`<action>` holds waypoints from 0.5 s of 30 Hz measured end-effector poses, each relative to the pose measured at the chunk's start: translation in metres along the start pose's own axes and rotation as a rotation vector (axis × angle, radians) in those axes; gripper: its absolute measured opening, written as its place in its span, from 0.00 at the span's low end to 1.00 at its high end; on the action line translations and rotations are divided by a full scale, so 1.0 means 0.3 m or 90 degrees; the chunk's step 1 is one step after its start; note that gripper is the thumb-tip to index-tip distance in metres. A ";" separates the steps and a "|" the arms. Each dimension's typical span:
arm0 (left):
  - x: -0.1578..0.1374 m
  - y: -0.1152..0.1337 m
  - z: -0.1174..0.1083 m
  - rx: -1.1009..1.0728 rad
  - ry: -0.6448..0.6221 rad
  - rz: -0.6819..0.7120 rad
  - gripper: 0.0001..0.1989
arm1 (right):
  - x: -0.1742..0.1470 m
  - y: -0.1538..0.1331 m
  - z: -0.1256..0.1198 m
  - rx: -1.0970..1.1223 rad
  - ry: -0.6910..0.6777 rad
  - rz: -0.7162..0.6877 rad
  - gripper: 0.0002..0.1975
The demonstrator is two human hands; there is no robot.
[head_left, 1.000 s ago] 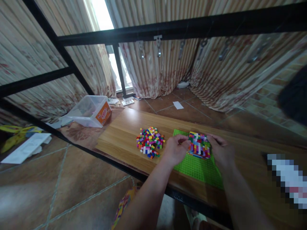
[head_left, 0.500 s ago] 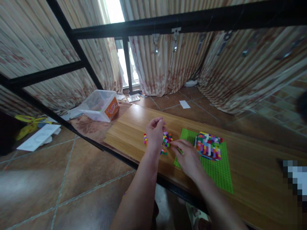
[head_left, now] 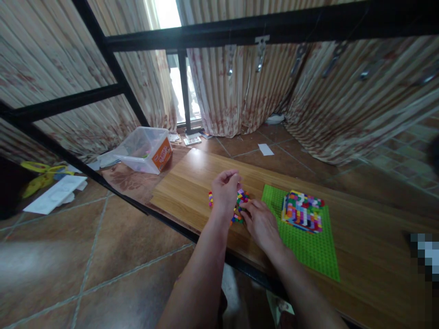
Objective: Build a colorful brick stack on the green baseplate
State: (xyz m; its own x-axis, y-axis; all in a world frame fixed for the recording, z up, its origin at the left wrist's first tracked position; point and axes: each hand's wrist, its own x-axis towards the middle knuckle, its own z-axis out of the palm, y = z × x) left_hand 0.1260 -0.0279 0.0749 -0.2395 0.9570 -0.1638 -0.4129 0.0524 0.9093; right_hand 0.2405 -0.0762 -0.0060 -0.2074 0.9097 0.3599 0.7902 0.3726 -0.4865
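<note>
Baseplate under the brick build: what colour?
Green: the baseplate shows best in the head view, below the build.

The far window (head_left: pixel 169 13) is overexposed; glare sits on the table (head_left: pixel 178 183) at its far left end, sheen on near-left floor tiles (head_left: pixel 68 256). The right side is dim, its edge stretched, with a pixelated patch (head_left: pixel 427 258).
</note>
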 end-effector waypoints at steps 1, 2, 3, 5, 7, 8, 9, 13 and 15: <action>-0.001 0.000 0.001 0.002 -0.004 -0.006 0.06 | -0.001 -0.004 -0.004 0.006 0.000 0.006 0.10; -0.002 -0.001 0.002 0.005 -0.010 -0.012 0.05 | -0.001 -0.009 -0.012 0.017 0.002 0.014 0.10; -0.002 -0.002 0.003 0.008 -0.015 -0.019 0.05 | -0.002 -0.014 -0.023 0.033 0.008 0.027 0.09; -0.006 -0.005 0.005 0.021 -0.032 -0.033 0.04 | 0.000 -0.024 -0.057 0.088 0.035 0.065 0.09; -0.014 -0.007 0.007 0.041 -0.064 -0.051 0.04 | 0.006 -0.031 -0.106 0.172 0.085 0.118 0.10; -0.021 -0.009 0.009 0.049 -0.090 -0.066 0.04 | 0.009 -0.032 -0.133 0.220 0.116 0.147 0.11; -0.031 -0.011 0.013 0.055 -0.125 -0.087 0.05 | 0.013 -0.031 -0.160 0.269 0.150 0.176 0.13; -0.088 -0.035 0.048 0.024 -0.302 -0.181 0.12 | 0.025 -0.020 -0.244 0.444 0.271 0.255 0.15; -0.118 -0.058 0.078 -0.017 -0.353 -0.181 0.14 | 0.025 -0.014 -0.264 0.503 0.307 0.277 0.14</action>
State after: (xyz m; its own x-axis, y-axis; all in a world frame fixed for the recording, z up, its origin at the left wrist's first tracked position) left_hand 0.1623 -0.0559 0.0738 0.3723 0.9128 -0.1679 -0.4164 0.3259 0.8488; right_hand 0.2812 -0.0855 0.0618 0.3986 0.8893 0.2240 0.0989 0.2012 -0.9745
